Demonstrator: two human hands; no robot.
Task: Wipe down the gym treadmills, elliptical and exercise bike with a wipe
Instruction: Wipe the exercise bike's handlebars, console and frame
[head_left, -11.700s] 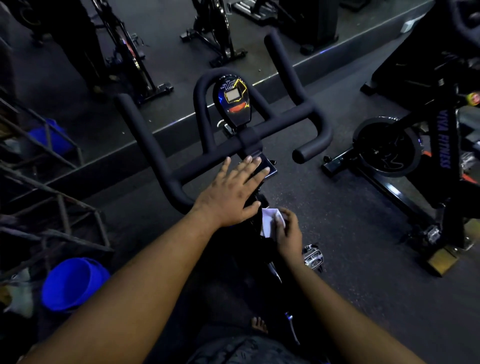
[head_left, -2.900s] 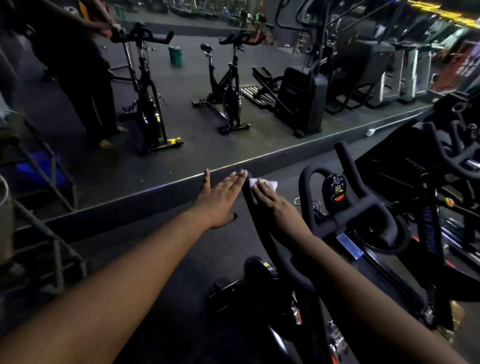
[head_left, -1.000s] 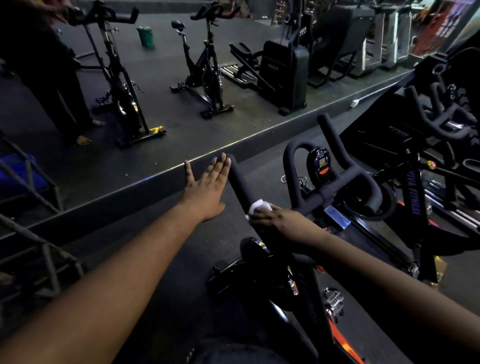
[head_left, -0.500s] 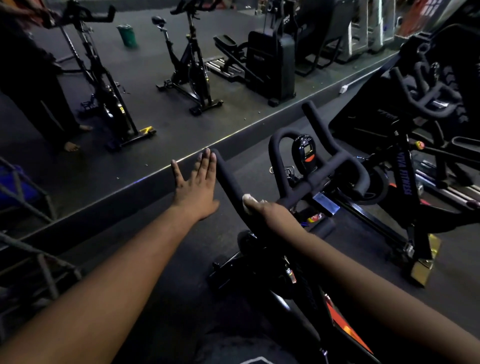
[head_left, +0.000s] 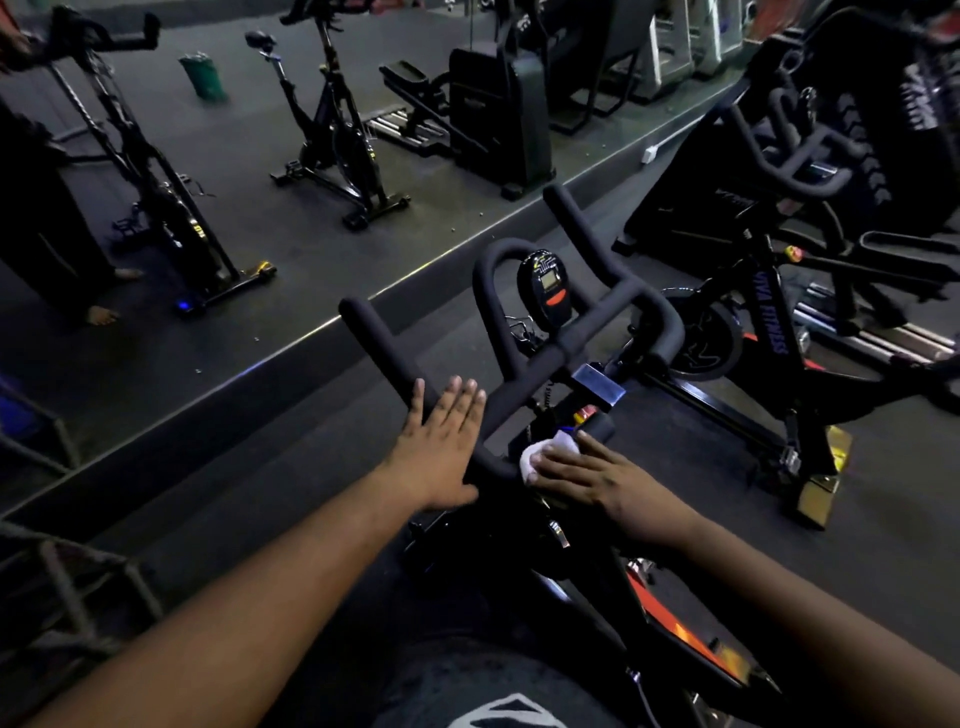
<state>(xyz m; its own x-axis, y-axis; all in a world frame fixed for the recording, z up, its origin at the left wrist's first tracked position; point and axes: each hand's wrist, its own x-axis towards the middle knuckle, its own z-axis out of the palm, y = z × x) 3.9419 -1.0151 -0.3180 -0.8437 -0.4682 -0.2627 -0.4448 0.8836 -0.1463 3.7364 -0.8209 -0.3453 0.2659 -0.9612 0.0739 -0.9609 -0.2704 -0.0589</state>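
Dim, bluish-dark gym scene with crushed shadows, soft motion blur, and wide-angle bending toward the edges.

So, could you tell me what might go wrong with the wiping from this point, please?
The wipe is bunched small under the right hand, so it may slip out or skip parts of the handlebar. The left hand only rests flat against the bar and might slide off. The display sits close above, so a wet wipe could dampen it.
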